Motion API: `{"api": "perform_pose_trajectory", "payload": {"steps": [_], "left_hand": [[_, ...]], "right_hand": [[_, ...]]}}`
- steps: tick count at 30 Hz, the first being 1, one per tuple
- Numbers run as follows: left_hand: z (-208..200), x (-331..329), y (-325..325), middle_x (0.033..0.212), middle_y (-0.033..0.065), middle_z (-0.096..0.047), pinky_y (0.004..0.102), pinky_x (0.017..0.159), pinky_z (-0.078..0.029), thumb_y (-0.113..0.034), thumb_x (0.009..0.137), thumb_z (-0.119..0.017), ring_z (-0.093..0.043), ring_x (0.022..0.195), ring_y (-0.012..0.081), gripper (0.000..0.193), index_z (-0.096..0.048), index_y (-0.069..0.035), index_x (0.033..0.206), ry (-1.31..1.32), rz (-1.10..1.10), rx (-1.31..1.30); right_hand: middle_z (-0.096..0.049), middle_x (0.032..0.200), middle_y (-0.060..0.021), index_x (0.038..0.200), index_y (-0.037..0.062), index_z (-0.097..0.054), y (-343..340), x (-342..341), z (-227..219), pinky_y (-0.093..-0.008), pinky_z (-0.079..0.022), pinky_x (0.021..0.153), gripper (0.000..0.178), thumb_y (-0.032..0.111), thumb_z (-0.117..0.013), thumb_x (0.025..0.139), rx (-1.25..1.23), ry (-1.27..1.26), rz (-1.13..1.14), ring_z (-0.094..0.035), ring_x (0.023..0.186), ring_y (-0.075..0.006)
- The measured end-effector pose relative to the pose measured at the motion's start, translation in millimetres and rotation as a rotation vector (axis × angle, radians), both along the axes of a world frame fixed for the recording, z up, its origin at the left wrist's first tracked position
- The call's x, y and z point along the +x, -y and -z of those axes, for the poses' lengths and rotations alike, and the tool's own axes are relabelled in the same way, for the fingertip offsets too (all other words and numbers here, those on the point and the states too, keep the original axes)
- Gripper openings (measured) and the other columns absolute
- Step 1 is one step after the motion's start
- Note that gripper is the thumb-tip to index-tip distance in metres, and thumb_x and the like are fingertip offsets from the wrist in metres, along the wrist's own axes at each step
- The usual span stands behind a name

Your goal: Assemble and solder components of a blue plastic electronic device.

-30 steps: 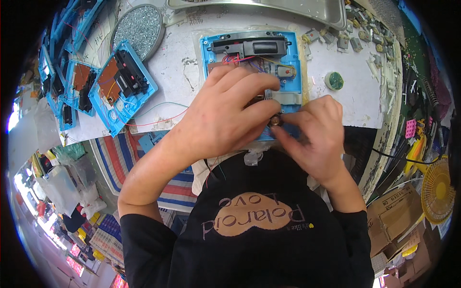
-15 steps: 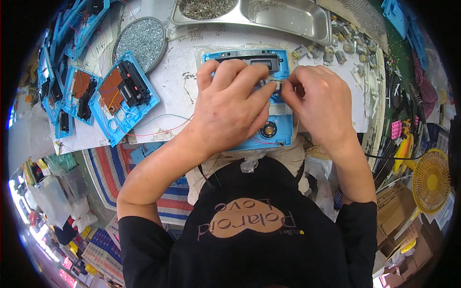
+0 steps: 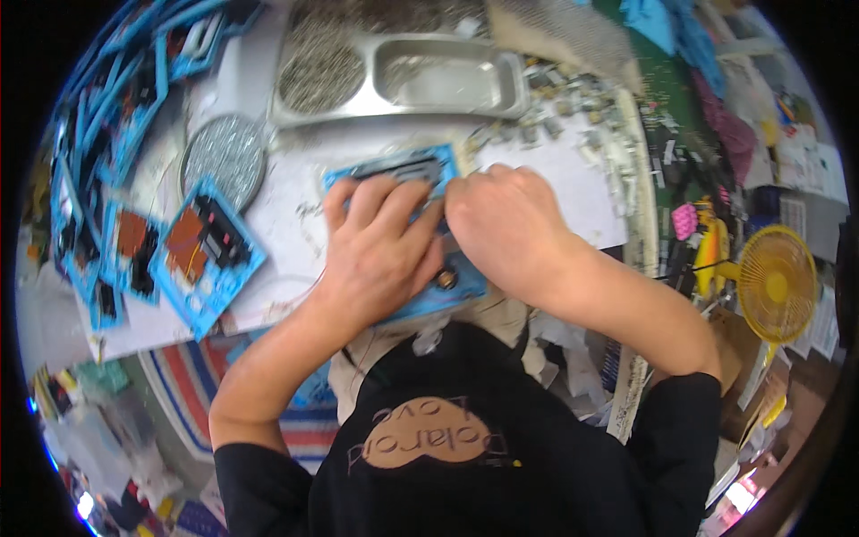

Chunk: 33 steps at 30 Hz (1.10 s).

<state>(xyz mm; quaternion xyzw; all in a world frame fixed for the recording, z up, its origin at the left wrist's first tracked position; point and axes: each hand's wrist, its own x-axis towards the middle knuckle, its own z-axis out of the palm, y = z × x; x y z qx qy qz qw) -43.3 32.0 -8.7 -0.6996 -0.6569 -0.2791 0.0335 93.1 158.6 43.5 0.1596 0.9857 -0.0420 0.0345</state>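
**Blue casing [image 3: 472, 285] half hidden under left hand [image 3: 376, 251] and right hand [image 3: 506, 224]**

Only the head view to go on here, and it's a bit blurry. The casing is flat on the white table [image 3: 573, 201], right in front of the person's body. The left hand lies across its left and middle part, fingers fanned out and bent downward. Can't tell if the thumb and index finger are pinching anything.

The right hand is just beside it, over the casing's right edge, curled up like a loose fist. Its fingertips are tucked out of sight, so no clue whether it's gripping something.

What pokes out: a dark strip [image 3: 407, 170] along the far edge, beyond the left fingers, plus a round dark part [image 3: 446, 278] on the near side, close to the left thumb.

Around that: a metal tray [image 3: 447, 110] past the casing's far edge, a round dish [image 3: 265, 168] of small shiny bits off left, and more blue casings [image 3: 201, 259] with brown boards, well apart from the left hand.
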Motion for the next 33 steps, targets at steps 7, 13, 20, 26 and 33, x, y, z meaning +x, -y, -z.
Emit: {"api": "perform_pose_trajectory", "payload": {"steps": [7,13,20,26,33], "left_hand": [[-7,2,-5,0.116,0.0062,-0.061,0.0486,0.1,-0.034,-0.016,0.073,-0.077,-0.054,0.109,0.0287,0.031,-0.074,-0.012,0.104,0.016,0.006,-0.03],[-15,-18,-20,0.107,0.0079,-0.06,0.0434,0.083,-0.046,-0.01,0.07,-0.08,-0.058,0.096,0.0296,0.028,-0.071,-0.011,0.096,0.115,0.131,-0.045],[-17,-40,-36,0.108,0.0059,-0.062,0.0389,0.077,-0.047,-0.016,0.066,-0.076,-0.06,0.089,0.0243,0.028,-0.068,-0.012,0.093,0.119,0.329,-0.094],[-14,-44,-37,0.108,0.0054,-0.063,0.0379,0.074,-0.049,-0.018,0.067,-0.071,-0.061,0.087,0.0234,0.03,-0.068,-0.012,0.096,0.16,0.308,-0.127],[-13,-30,-56,0.101,0.0082,-0.061,0.0401,0.07,-0.053,-0.01,0.073,-0.071,-0.065,0.083,0.0286,0.021,-0.062,-0.008,0.091,0.202,0.195,-0.151]], "right_hand": [[-0.071,0.071,-0.0116,0.083,-0.0001,-0.072,-58,7,18,-0.034,-0.052,0.063,0.025,0.023,-0.082,0.08,-0.88,0.019,0.366,-0.067,0.065,-0.0184],[-0.072,0.083,-0.0014,0.094,0.0085,-0.075,-204,27,-13,-0.0247,-0.05,0.063,0.016,0.024,-0.074,0.091,-0.884,-0.408,0.549,-0.063,0.072,-0.0081],[-0.053,0.147,-0.0247,0.15,0.0077,-0.045,-582,109,65,-0.0472,-0.041,0.112,0.084,0.058,-0.068,0.086,0.326,-0.348,0.938,-0.051,0.136,-0.04],[-0.062,0.136,-0.0224,0.137,0.0103,-0.057,-634,106,105,-0.0498,-0.045,0.105,0.061,0.049,-0.066,0.091,0.438,-0.229,1.042,-0.058,0.128,-0.0431],[-0.067,0.132,-0.0184,0.129,0.0086,-0.065,-591,123,59,-0.0465,-0.047,0.105,0.06,0.049,-0.073,0.085,0.541,-0.457,1.039,-0.061,0.126,-0.0391]]}}
